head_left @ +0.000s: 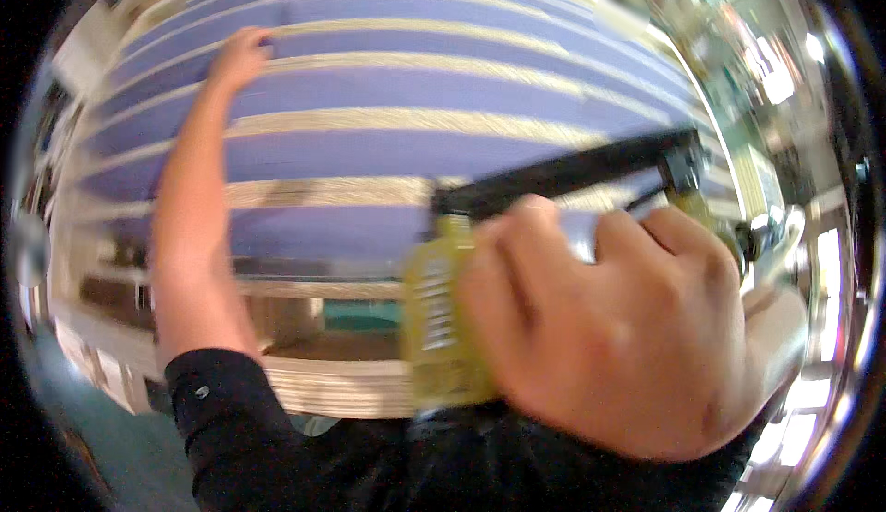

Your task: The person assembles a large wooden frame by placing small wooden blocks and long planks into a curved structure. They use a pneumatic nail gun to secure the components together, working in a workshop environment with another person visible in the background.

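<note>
My right hand is large in the near right and closed round a yellow-green and black nail gun. The gun's long black bar slants up to the right past my knuckles. Far out to the left, my left hand is at the pale wooden slats with its fingers curled together. A small dark spot shows at those fingertips, too blurred to name. Under both arms spreads a wide wooden frame, with the slats running crosswise and blue-purple material between them.
A thick wooden rail forms the frame's near edge, and a green patch shows in a gap behind it. Greenish floor lies at the lower left. Blurred workshop clutter and bright lights fill the right rim.
</note>
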`<state>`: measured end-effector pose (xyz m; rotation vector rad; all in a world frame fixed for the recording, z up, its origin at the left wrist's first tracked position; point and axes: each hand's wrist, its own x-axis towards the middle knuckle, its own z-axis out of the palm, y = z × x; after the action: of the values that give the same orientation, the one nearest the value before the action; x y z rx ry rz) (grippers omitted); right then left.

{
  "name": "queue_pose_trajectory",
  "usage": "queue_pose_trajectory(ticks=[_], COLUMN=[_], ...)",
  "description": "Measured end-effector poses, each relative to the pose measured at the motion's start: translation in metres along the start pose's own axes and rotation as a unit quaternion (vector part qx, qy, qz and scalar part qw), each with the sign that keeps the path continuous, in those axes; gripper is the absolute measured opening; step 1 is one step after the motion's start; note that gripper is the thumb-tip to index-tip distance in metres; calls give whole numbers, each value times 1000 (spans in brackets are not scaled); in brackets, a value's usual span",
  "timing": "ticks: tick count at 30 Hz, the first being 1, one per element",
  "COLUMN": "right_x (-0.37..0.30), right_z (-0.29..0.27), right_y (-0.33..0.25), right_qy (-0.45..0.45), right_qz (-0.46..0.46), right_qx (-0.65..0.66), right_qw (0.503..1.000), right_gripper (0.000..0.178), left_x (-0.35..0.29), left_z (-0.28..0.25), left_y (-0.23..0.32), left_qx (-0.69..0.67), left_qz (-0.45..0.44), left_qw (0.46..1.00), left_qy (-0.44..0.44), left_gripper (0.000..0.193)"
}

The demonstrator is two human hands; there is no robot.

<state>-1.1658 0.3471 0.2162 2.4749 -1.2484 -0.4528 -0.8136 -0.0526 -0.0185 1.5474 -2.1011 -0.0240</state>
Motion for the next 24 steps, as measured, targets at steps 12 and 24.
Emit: queue_pose_trajectory(ticks=[12,24], right_x=[-152,-347], right_z=[-13,150], right_y=[-119,-353], right_qy=[-19,-66], right_qz=[205,472], right_qx=[271,511], right_qw=[940,715], right_gripper=[13,47], left_x=[57,21], left_z=[-45,-30], left_y=[-165,47], left_qx=[138,-19], left_qz=[106,252], left_qw=[985,960], left_qy=[-17,-116], left_gripper=[40,44])
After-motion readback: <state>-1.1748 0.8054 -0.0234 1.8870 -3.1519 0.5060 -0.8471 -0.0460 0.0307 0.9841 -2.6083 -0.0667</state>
